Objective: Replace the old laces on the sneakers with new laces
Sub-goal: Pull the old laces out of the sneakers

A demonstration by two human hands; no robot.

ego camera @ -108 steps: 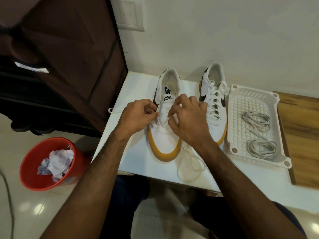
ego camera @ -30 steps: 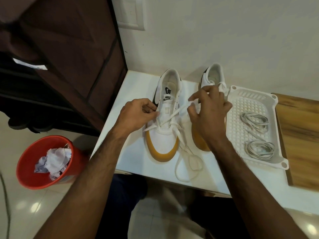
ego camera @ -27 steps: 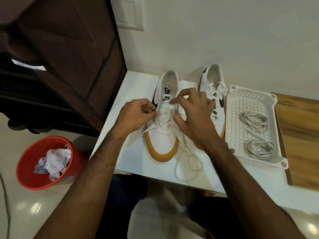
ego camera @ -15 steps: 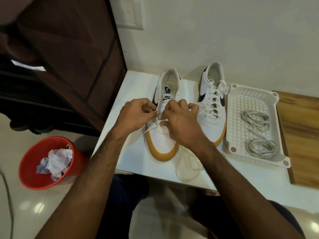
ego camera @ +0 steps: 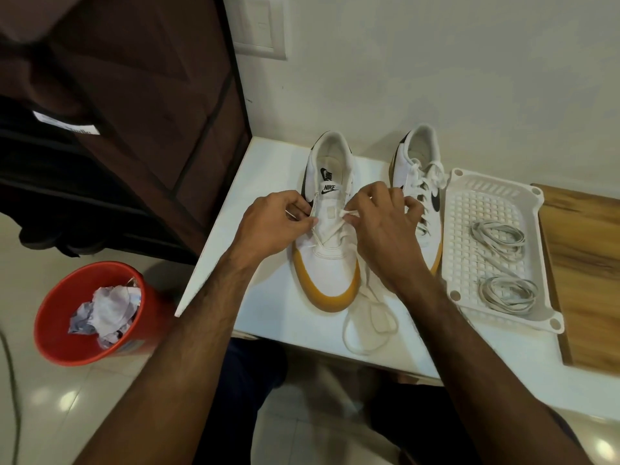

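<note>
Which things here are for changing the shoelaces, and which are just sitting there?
For the job:
left shoe, being unlaced
old lace, partly pulled out
right shoe, laced
two grey laces in the tray
left hand and right hand, both pinching the lace

Just lying about:
red bin with crumpled paper
wooden board

Two white sneakers with gum-yellow soles stand side by side on the white desk, toes toward the person. The left sneaker (ego camera: 330, 239) has a black logo on its tongue and is only partly laced; its white lace (ego camera: 367, 317) crosses the lower eyelets and trails off past the toe at about 5 o'clock in a loose loop. The right sneaker (ego camera: 424, 196) is fully laced. At 3 o'clock from it, two coiled grey laces (ego camera: 500, 236) lie in a white tray.
</note>
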